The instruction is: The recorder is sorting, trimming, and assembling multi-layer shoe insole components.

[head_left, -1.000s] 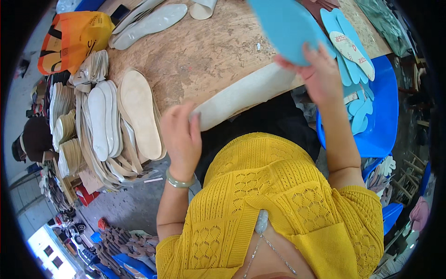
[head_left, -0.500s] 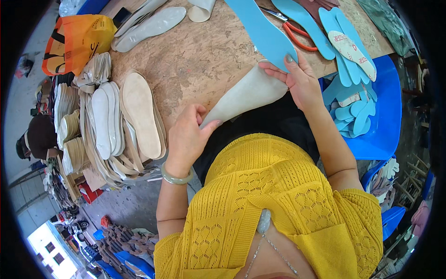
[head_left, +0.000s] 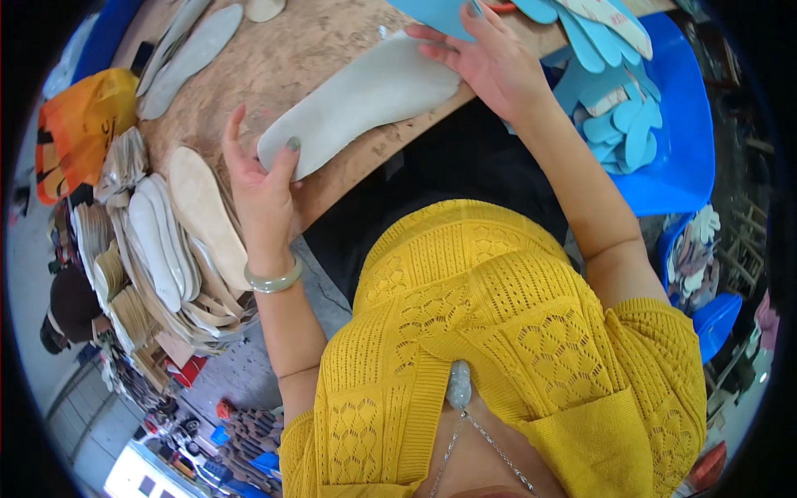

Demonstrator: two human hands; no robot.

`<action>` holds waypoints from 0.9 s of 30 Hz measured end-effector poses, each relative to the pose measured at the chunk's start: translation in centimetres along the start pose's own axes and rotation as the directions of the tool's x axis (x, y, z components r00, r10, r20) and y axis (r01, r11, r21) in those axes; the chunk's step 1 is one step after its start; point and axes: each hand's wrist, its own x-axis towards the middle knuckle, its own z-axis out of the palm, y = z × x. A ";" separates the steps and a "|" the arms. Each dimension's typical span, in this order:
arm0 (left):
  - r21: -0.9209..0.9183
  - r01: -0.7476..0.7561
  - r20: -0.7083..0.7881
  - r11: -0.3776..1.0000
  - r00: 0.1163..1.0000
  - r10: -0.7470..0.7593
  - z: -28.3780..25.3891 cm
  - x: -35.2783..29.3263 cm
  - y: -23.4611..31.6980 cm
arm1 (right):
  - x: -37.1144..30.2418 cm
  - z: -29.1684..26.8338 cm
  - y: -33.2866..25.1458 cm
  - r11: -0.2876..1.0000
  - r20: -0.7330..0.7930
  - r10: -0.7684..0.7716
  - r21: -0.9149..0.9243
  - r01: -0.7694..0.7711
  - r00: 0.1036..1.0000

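Note:
A pale grey-white insole [head_left: 357, 104] lies slantwise across the near edge of the wooden table, smooth face up. At its left end my left hand [head_left: 264, 187] is closed, thumb on top and the other fingers partly hidden; one finger sticks up. By its far right end is my right hand [head_left: 506, 75]. That thumb rests on a light blue insole [head_left: 427, 12], while its fingertips reach over the white insole's end. The blue insole appears pinched there, its upper part cut off by the picture's edge.
Stacks of white insoles [head_left: 158, 241] and a beige insole [head_left: 207, 207] fill the table's left side, near an orange bag [head_left: 83, 129]. Loose insoles [head_left: 195, 58] lie farther back. At right, a blue plastic bin [head_left: 685, 149] holds blue cut pieces [head_left: 623, 124].
The white insole has turned from edge-on to face up and moved onto the table edge. My left hand has moved left and up, my right hand up. The view has shifted too.

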 end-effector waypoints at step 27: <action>0.240 -0.160 0.036 0.957 0.987 0.156 0.0 -2.7 -0.7 | 2.8 -1.6 -1.0 0.954 0.525 -0.019 -0.246 0.172 0.851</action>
